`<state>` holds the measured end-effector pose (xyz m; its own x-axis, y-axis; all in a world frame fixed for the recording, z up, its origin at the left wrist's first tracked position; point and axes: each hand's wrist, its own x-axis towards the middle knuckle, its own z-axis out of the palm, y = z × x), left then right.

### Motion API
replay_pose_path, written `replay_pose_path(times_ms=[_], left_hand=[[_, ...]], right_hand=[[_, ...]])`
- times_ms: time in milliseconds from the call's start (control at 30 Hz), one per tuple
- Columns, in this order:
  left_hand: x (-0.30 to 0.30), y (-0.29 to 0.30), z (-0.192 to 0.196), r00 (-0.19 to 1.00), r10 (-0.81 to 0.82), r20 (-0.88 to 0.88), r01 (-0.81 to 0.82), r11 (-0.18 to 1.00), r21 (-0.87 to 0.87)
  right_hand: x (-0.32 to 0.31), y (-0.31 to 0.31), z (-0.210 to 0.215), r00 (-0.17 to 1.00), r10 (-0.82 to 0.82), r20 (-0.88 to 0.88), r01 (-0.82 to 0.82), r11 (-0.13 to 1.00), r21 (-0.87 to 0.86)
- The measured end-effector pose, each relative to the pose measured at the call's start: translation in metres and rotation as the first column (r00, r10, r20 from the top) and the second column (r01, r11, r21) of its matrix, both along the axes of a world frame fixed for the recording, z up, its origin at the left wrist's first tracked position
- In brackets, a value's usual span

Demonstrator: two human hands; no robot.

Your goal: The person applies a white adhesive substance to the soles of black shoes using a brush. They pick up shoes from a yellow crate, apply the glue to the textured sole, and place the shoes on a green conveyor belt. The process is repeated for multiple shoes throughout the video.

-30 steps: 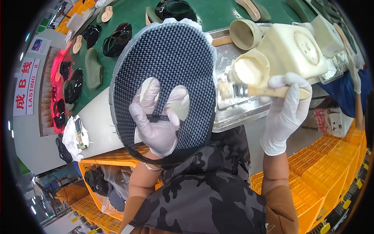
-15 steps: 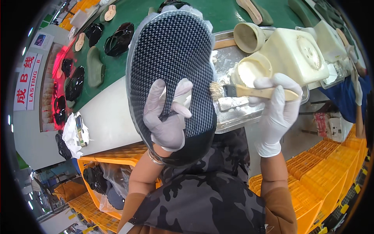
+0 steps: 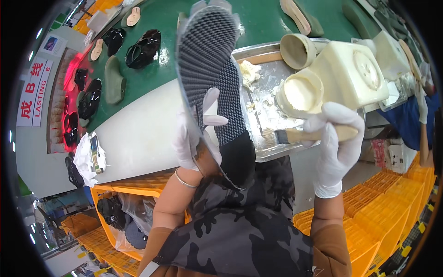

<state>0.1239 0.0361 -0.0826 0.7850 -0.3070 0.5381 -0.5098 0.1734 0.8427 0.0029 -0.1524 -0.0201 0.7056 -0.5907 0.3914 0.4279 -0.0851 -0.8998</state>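
Note:
My left hand (image 3: 188, 144) is closed on a flexible sole-shaped shoe piece (image 3: 230, 111), black-and-grey woven with a plain black heel end. The piece stands up in front of me, bent along its length, and some fingers show across its face. My right hand (image 3: 339, 143) grips a flat brush (image 3: 302, 135) by its wooden handle. Its pale bristles point left, low over a metal tray (image 3: 272, 152), apart from the shoe piece. A round cream tub (image 3: 302, 92) of whitish paste stands in the tray just beyond the brush.
Behind the tub are an upturned cup (image 3: 296, 51) and a big cream container (image 3: 350, 69). Black shiny shoes (image 3: 143, 48), green shoe lasts (image 3: 114, 81) and insoles lie on the green table. Orange crates (image 3: 369, 203) stand low at right. Another person's arm (image 3: 423, 111) shows far right.
The shoe piece has turned and bent in my left hand, now seen more edge-on. My right hand and the brush have moved down and slightly right, away from it.

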Motion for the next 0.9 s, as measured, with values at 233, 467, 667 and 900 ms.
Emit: replay_pose_path(times_ms=[233, 467, 667, 900], left_hand=[[0.016, -0.025, 0.016, 0.991, -0.037, -0.128, -0.032, 0.865, -0.500], [0.029, -0.024, 0.047, 0.880, 0.268, 0.393, -0.298, 0.954, 0.017], [0.014, -0.028, 0.032, 0.759, -0.559, -0.334, 0.232, 0.711, -0.664], [0.012, -0.027, 0.016, 0.959, -0.081, 0.270, 0.086, 0.996, -0.007]], right_hand=[[0.017, -0.001, 0.020, 0.916, 0.122, -0.382, -0.401, 0.314, -0.861], [0.025, -0.006, 0.019, 0.996, 0.043, -0.073, -0.079, 0.181, -0.980], [0.028, 0.002, 0.009, 0.997, 0.038, -0.071, -0.076, 0.160, -0.984], [0.024, -0.006, 0.014, 0.999, 0.018, -0.029, -0.033, 0.400, -0.916]])
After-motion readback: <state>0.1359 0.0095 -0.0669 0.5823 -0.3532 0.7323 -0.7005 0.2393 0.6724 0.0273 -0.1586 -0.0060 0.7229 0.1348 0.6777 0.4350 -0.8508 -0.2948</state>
